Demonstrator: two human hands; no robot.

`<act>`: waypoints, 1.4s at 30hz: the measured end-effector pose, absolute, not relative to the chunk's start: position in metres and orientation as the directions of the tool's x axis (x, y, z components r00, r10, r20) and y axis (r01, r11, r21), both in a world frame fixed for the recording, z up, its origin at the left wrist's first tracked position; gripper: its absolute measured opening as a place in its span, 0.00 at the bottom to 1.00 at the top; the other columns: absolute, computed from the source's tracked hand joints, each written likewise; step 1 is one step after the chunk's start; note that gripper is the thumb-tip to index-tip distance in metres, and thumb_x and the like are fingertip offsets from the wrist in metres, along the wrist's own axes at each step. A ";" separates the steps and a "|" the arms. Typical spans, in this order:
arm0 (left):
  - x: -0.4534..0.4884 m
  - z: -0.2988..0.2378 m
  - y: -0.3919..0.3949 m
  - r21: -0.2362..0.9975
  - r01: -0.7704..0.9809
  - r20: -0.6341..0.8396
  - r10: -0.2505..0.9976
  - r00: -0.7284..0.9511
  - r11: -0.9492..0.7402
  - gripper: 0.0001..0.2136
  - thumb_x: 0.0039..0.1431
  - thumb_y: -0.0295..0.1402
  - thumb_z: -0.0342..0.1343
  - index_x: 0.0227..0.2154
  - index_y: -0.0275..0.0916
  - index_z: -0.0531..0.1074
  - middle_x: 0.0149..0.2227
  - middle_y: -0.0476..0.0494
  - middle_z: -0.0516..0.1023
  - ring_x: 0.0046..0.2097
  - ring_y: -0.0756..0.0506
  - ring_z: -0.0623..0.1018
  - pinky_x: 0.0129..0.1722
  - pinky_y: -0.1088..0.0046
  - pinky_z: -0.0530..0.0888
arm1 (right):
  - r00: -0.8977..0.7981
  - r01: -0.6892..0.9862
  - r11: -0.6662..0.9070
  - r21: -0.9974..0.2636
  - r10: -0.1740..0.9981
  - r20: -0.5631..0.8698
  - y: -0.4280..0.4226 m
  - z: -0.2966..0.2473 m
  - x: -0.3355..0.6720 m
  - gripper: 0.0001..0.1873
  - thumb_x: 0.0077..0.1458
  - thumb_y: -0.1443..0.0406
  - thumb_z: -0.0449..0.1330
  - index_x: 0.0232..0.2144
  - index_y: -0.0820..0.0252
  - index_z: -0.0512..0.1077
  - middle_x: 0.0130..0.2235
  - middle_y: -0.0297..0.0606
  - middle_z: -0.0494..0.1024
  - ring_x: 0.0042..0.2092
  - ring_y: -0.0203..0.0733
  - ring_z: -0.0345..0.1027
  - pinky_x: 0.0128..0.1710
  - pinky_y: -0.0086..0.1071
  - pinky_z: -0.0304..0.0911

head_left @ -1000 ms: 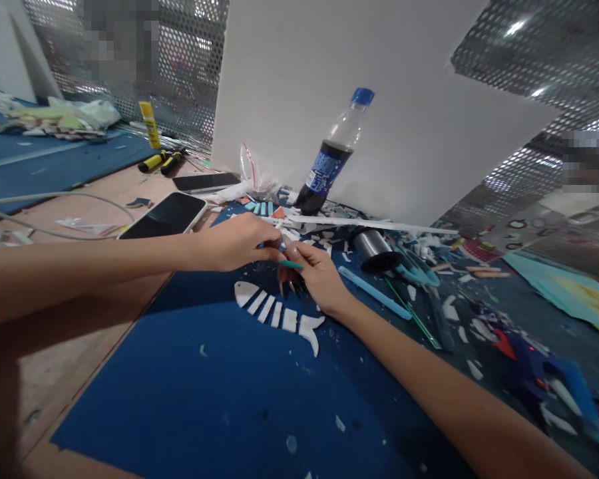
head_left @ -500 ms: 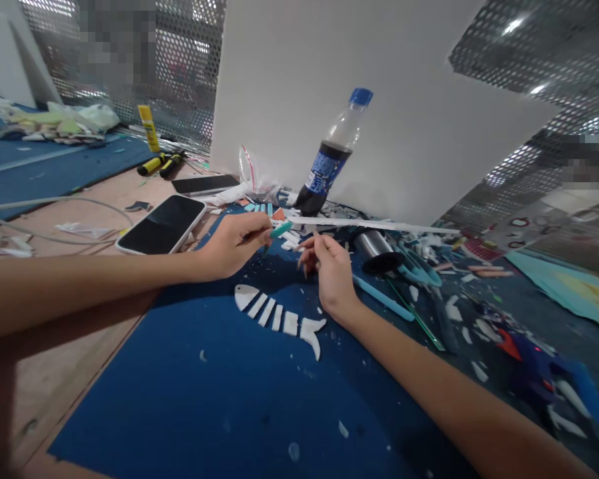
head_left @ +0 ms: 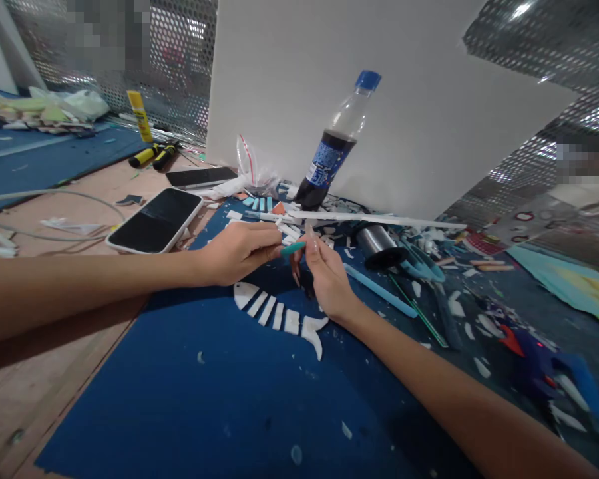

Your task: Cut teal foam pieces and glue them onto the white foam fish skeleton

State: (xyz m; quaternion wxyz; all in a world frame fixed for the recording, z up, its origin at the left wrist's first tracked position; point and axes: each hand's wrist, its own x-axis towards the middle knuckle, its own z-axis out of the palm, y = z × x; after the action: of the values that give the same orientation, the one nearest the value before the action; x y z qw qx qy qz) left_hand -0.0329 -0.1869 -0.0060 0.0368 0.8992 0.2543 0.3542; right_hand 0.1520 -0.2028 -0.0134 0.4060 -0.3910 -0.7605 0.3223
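The near part of the frame is taken up by a flat dark blue mat (head_left: 180, 399), dotted with small white scraps and laid over a pale wooden worktop (head_left: 17, 412) that is seen at the lower left. At the right edge a dark blue tool with a red part (head_left: 534, 362) is shown somewhat blurred. In the centre, a flat white fish cut into separate pieces (head_left: 267, 311) — head, narrow bands and tail — is laid out on the mat.

Just above the fish in the frame, a small teal strip (head_left: 292, 249) is held. One end is pinched between the thumb and fingers of the left hand (head_left: 242, 249); the other end is met by the bent right hand (head_left: 332, 283) at its thumb, though whether it is gripped there cannot be told.

To the right of the hands a light blue stick (head_left: 379, 291) is seen; to the left, a white-edged phone with a black screen (head_left: 154, 223) is laid flat. Farther back, a black-flanged spool of silvery wire (head_left: 377, 243) and a blue-capped bottle of dark drink (head_left: 324, 163) are placed — backed by a large white board (head_left: 404, 86) at upper centre.
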 end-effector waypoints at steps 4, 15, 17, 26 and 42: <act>-0.034 -0.005 -0.188 0.265 0.429 0.592 0.497 0.635 -0.863 0.12 0.62 0.29 0.42 0.22 0.38 0.57 0.22 0.49 0.63 0.25 0.52 0.63 0.24 0.76 0.62 | -0.399 0.353 0.585 -0.730 0.800 0.448 -0.204 -0.009 0.151 0.21 0.61 0.56 0.46 0.19 0.56 0.61 0.20 0.34 0.65 0.31 0.40 0.60 0.35 0.36 0.57; -0.048 -0.004 -0.180 0.321 0.739 0.352 0.799 0.487 -0.592 0.09 0.55 0.36 0.51 0.30 0.38 0.57 0.30 0.47 0.65 0.30 0.49 0.66 0.29 0.73 0.62 | -0.106 0.251 0.416 -0.874 0.909 0.403 -0.205 -0.008 0.150 0.16 0.59 0.59 0.51 0.21 0.58 0.65 0.20 0.30 0.68 0.21 0.31 0.62 0.22 0.28 0.60; -0.047 -0.004 -0.179 0.369 0.755 0.249 0.840 0.482 -0.543 0.13 0.53 0.40 0.53 0.32 0.38 0.56 0.31 0.47 0.64 0.30 0.49 0.66 0.28 0.74 0.62 | -0.091 0.227 0.403 -0.887 0.915 0.393 -0.204 -0.008 0.150 0.16 0.58 0.59 0.51 0.20 0.58 0.64 0.19 0.30 0.67 0.20 0.30 0.61 0.22 0.27 0.60; -0.054 0.000 -0.162 0.342 0.736 0.089 0.800 0.594 -0.585 0.15 0.48 0.40 0.57 0.31 0.39 0.58 0.33 0.47 0.64 0.31 0.49 0.65 0.27 0.75 0.59 | -0.116 0.199 0.397 -0.896 0.918 0.380 -0.201 -0.011 0.152 0.17 0.59 0.58 0.51 0.20 0.58 0.64 0.20 0.31 0.67 0.22 0.31 0.62 0.22 0.28 0.61; -0.056 0.004 -0.167 0.013 0.525 0.167 0.520 0.838 -0.851 0.05 0.58 0.30 0.49 0.31 0.37 0.68 0.31 0.42 0.70 0.36 0.46 0.68 0.33 0.71 0.63 | -0.216 0.047 0.307 -0.950 0.932 0.291 -0.204 -0.009 0.151 0.20 0.58 0.55 0.50 0.19 0.58 0.60 0.16 0.30 0.67 0.15 0.29 0.58 0.15 0.26 0.54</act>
State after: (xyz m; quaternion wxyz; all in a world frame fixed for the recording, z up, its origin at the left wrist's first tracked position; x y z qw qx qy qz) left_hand -0.0556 -0.1672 0.0044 -0.0166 0.9584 0.2726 0.0823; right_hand 0.1514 -0.2043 -0.0095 0.4954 -0.3831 -0.6390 0.4467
